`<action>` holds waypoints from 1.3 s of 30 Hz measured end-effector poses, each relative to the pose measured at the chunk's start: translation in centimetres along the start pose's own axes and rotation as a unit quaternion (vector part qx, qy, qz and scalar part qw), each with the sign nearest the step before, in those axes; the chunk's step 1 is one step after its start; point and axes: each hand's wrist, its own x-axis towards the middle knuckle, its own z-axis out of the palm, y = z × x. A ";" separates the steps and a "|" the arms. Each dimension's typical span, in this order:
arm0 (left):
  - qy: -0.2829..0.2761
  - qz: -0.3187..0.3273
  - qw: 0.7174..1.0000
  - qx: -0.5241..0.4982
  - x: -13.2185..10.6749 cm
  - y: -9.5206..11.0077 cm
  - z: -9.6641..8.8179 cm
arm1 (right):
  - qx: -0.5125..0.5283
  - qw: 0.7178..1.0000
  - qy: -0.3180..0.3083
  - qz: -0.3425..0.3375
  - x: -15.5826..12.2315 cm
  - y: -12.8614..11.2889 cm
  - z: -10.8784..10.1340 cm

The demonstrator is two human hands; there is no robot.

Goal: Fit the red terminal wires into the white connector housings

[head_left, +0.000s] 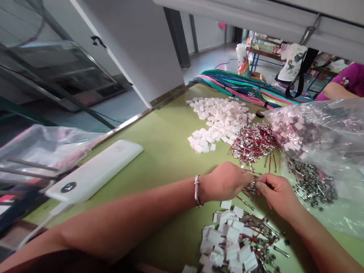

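My left hand (227,182), a bracelet on its wrist, is closed with its fingertips pinched. My right hand (277,191) meets it from the right, thumb and forefinger pressed together. What the fingertips hold is too small and covered to make out. Short metal-ended leads (250,186) show between and under the hands. Just beyond them lies a heap of red wires with metal terminals (253,142). Closer to me is a pile of white plastic pieces (231,242), with red wires and metal ends (264,233) mixed in on its right.
Loose white pieces (223,113) are heaped farther back. On the right, a clear plastic bag (347,151) lies beside dark metal parts (315,185). A white power bank (96,170) with a cable sits left. Bundled coloured wires (236,83) line the back; a person's purple sleeve (345,81) shows beyond.
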 end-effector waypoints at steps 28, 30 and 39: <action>0.091 -0.196 0.909 -0.356 1.2 -0.9 -0.1 | -0.574 0.795 0.175 0.088 2.8 5.6 -7.1; 0.073 -0.212 0.903 -0.367 1.2 -0.7 0.0 | -0.530 0.822 0.204 0.047 2.3 4.8 -6.8; 0.062 -0.179 0.887 -0.422 1.2 -0.1 0.5 | -0.215 0.944 0.140 -0.206 0.3 0.3 -0.8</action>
